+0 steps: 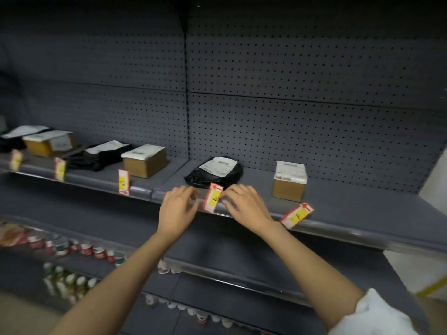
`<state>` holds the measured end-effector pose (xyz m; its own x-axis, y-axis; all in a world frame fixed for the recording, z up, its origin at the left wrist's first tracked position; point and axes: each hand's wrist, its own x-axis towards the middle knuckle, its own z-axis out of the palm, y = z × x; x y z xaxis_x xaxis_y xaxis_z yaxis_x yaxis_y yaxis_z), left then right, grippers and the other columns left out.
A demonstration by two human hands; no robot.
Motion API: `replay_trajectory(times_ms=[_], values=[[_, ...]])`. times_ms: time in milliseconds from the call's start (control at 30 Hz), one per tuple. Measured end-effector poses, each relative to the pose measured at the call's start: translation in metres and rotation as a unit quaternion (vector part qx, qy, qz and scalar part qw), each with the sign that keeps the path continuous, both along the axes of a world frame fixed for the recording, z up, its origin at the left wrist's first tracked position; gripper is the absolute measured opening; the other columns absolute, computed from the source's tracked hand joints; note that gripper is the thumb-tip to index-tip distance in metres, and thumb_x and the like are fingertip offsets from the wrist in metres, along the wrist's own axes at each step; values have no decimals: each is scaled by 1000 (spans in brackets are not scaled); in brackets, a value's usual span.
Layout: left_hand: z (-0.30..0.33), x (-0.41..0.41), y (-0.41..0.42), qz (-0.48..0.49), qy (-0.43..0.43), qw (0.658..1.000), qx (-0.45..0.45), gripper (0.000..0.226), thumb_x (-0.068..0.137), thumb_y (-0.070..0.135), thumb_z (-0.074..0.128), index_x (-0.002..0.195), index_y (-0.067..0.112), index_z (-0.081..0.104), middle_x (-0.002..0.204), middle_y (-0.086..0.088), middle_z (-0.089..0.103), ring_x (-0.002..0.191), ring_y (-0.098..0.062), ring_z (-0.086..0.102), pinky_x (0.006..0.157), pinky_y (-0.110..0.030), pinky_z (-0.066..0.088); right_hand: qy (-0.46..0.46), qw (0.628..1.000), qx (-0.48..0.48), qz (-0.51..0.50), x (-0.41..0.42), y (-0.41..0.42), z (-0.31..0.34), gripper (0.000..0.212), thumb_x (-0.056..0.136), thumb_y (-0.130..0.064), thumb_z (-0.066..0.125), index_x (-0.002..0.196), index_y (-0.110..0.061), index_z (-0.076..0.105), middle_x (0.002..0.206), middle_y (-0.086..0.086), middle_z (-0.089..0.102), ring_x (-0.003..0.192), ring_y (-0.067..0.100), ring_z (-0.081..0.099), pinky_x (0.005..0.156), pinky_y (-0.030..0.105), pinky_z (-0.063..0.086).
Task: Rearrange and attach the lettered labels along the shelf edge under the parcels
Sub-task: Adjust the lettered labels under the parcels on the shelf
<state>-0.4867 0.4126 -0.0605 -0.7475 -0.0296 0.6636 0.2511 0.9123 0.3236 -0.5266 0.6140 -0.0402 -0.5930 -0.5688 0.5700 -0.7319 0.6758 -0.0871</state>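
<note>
Both your hands are up at the front edge of the grey metal shelf (338,209), and between them sits the red-and-white label with a yellow panel (212,197), standing nearly upright on that edge, red arrow pointing up. Your right hand (244,204) has its fingers (226,195) pinched against the label's right side, thumb low, fingertips touching the card. Your left hand (177,209) is just left of the label, fingers (193,193) curled and loosely spread; whether they touch the card, I cannot tell through the blur.

Right behind the label lies a black plastic mailer bag with a white shipping slip (215,171). Farther right of the label stands a small brown cardboard box with a white slip on top (289,181), and below that box a second red-and-yellow label (297,215) lies tilted over the shelf edge, arrow pointing up and right. Left of the label you hold, a third card (123,182) hangs on the edge below a low brown box (145,161); two more labels (59,169) (16,160) follow farther left, under a flat black parcel (106,152) and another brown box (49,142). The letters are too blurred to read. Below the label, lower shelves carry rows of small bottles and cups (79,249).
</note>
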Motion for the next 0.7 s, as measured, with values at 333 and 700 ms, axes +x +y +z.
replay_trajectory(times_ms=[333,700], values=[[-12,120,-225,182,-26,983,25,9,78,18,69,84,17,61,84,-4,63,81,-25,56,71,-38,46,-70,980,-2,188,30,-265,-26,15,91,-27,53,104,-25,60,111,-5,61,106,16,55,92,34,38],[6,238,-492,356,-66,932,-39,13,74,17,67,86,18,61,82,-4,63,77,-28,55,68,-41,48,-99,943,-37,315,116,-572,-27,17,87,-23,54,102,-22,62,105,0,64,101,22,57,88,36,38]])
